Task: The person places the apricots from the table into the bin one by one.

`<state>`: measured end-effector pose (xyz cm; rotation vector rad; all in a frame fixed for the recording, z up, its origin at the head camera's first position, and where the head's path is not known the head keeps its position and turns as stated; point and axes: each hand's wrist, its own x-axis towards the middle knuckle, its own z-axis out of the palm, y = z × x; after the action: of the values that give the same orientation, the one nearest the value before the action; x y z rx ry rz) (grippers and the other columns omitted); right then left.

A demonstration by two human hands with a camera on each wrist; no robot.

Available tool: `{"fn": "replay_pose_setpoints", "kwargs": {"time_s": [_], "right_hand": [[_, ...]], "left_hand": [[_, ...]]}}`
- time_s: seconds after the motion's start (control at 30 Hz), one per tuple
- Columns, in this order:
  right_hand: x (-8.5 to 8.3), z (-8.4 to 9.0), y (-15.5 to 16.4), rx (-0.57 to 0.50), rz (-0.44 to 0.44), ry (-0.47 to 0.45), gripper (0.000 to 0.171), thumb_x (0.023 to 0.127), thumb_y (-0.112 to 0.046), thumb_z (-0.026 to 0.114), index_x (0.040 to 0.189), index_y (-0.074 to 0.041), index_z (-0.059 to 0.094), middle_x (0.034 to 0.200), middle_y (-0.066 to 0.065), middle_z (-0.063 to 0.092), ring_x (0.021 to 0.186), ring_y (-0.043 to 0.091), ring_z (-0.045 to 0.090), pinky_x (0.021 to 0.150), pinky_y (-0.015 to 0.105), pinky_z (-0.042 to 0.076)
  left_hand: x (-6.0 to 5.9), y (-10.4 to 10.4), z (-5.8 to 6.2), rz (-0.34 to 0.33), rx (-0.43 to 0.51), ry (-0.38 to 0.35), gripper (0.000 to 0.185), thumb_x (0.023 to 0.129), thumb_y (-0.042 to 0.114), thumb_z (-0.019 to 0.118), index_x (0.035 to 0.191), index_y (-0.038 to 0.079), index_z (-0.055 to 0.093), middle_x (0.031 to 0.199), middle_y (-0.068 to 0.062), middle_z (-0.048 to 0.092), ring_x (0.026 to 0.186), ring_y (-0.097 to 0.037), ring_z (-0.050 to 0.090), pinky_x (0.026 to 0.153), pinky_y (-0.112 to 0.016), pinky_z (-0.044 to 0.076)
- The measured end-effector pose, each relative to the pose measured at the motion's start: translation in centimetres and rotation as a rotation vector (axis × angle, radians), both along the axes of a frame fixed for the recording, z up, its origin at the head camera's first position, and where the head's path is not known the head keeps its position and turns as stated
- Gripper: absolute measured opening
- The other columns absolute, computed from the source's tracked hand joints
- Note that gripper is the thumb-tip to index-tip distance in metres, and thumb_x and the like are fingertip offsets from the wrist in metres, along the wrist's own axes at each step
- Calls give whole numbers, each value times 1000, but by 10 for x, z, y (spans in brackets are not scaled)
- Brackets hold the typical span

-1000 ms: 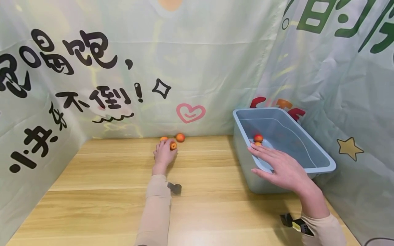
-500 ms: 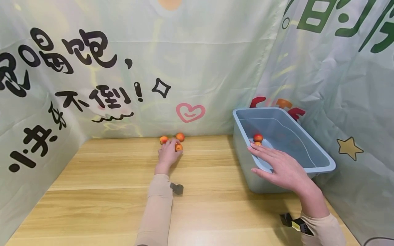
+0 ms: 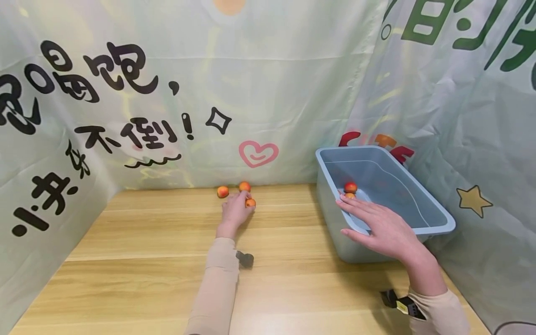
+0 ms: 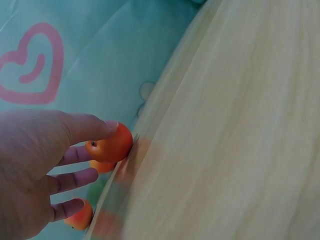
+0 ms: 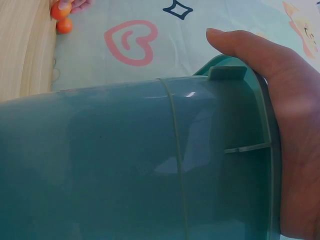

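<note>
My left hand (image 3: 236, 211) is at the back of the table, its thumb and fingers pinching a small round orange-red fruit (image 3: 250, 203). The left wrist view shows the thumb on this fruit (image 4: 112, 145), with a small dark stem spot facing the camera. Just behind it lies a second such fruit (image 3: 244, 186), and a third fruit (image 3: 223, 191) sits to its left. My right hand (image 3: 383, 228) rests on the near left rim of a blue-grey plastic bin (image 3: 431, 230), fingers stretched out. A red fruit (image 3: 351, 187) and a partly hidden orange one (image 3: 350, 196) lie inside the bin.
The wooden table (image 3: 138, 260) runs up to a printed cloth backdrop (image 3: 284, 102) with black writing and a pink heart. Another cloth wall (image 3: 494, 153) stands along the right, close beside the bin. The bin's tall side (image 5: 125, 165) fills much of the right wrist view.
My left hand has moved to the right and slightly nearer with the pinched fruit, uncovering the fruit on the left. The right hand and bin have stayed put.
</note>
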<state>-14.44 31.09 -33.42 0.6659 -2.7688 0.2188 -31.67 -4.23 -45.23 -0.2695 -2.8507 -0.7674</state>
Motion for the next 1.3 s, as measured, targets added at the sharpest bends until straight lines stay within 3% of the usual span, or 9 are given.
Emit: {"fn": "replay_pose_setpoints", "kwargs": {"time_s": [0.33, 0.6, 1.0, 1.3], "right_hand": [[1, -1, 0, 0, -2, -3, 66, 88, -53, 63, 146, -26, 46, 151, -1, 46, 135, 27, 48, 105, 49, 40], [1, 1, 0, 0, -1, -6, 66, 88, -53, 63, 146, -26, 46, 151, -1, 46, 135, 27, 48, 104, 49, 40], [0, 1, 0, -4, -1, -3, 65, 88, -50, 65, 146, -27, 46, 151, 0, 47, 135, 27, 49, 104, 49, 41], [0, 1, 0, -2, -1, -4, 65, 86, -45, 68, 145, -25, 48, 151, 0, 47, 135, 28, 49, 104, 50, 41]], "left_hand": [[2, 11, 1, -35, -43, 6, 33, 84, 21, 71, 114, 18, 57, 113, -8, 65, 110, -36, 57, 87, -55, 41], [4, 20, 3, -61, -50, 42, 32, 84, 25, 71, 113, 20, 58, 112, -6, 65, 107, -35, 58, 87, -52, 40], [12, 38, 17, -117, -66, 63, 35, 84, 28, 72, 115, 19, 59, 124, -5, 65, 111, -32, 56, 92, -51, 40], [18, 51, 24, -157, -62, 141, 35, 85, 29, 71, 116, 20, 59, 120, -2, 66, 112, -29, 57, 94, -49, 40]]}}
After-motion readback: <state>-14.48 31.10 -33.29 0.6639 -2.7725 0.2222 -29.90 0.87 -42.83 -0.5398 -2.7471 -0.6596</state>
